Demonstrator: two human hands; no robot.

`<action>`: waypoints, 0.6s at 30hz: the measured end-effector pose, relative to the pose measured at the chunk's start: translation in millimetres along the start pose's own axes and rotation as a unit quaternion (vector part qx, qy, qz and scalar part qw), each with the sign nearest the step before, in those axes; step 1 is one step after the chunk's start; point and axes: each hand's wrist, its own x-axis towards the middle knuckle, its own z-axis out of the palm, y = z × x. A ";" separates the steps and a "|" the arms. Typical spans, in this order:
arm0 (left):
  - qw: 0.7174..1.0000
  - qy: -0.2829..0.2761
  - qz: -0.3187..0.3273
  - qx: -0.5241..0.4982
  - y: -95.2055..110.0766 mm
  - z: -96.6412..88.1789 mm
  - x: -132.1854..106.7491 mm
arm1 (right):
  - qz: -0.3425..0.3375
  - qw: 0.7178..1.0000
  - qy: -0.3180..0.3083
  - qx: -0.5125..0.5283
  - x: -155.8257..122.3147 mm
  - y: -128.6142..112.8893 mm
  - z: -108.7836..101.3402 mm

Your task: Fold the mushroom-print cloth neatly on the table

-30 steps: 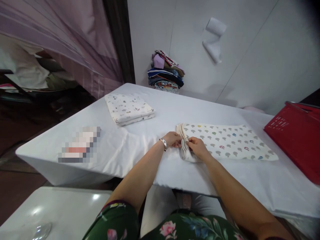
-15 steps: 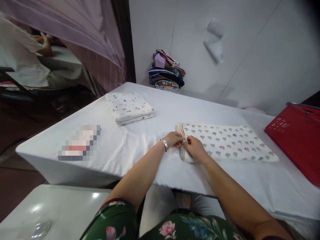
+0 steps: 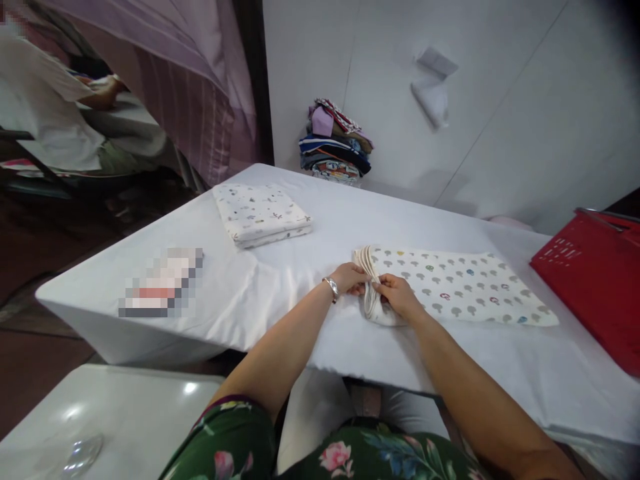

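A long folded white cloth with grey mushroom prints (image 3: 460, 287) lies across the white table (image 3: 300, 293) in front of me. Both hands are at its left end. My left hand (image 3: 350, 278), with a bracelet at the wrist, pinches the layered edge of that end. My right hand (image 3: 397, 297) rests on top of the same end, its fingers curled on the folded layers. The fingertips of both hands meet at the cloth's edge.
A second folded printed cloth (image 3: 260, 215) lies at the far left of the table. A stack of colourful folded clothes (image 3: 334, 143) sits against the wall. A red basket (image 3: 597, 280) stands at the right. Another person (image 3: 55, 113) sits at far left. A glossy white surface (image 3: 110, 420) is at the lower left.
My hands stay at the cloth's left end, fingers shifting slightly along its layered edge. The view has drifted a little, and the person at far left has come more into sight.
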 end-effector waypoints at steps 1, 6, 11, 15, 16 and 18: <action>1.000 0.000 0.001 0.002 -0.3 0.1 0.2 | 0.000 1.000 0.000 -0.001 0.1 -0.3 -0.2; 1.000 -0.020 0.008 0.018 -1.9 -1.8 2.1 | 0.006 1.000 0.005 -0.003 1.9 2.6 -1.1; 0.999 -0.001 0.001 0.039 -0.4 -2.7 1.9 | -0.017 0.997 0.046 -0.063 2.5 5.4 1.6; 0.999 0.018 0.018 0.041 1.2 -1.3 1.6 | -0.060 0.972 0.068 -0.217 -2.8 -5.1 7.5; 0.999 0.017 0.027 0.038 1.1 -0.8 1.7 | -0.069 0.962 0.070 -0.255 -4.8 -9.2 9.3; 0.998 0.015 0.046 0.028 0.4 0.3 2.0 | -0.072 0.943 0.068 -0.319 -8.5 -17.0 12.7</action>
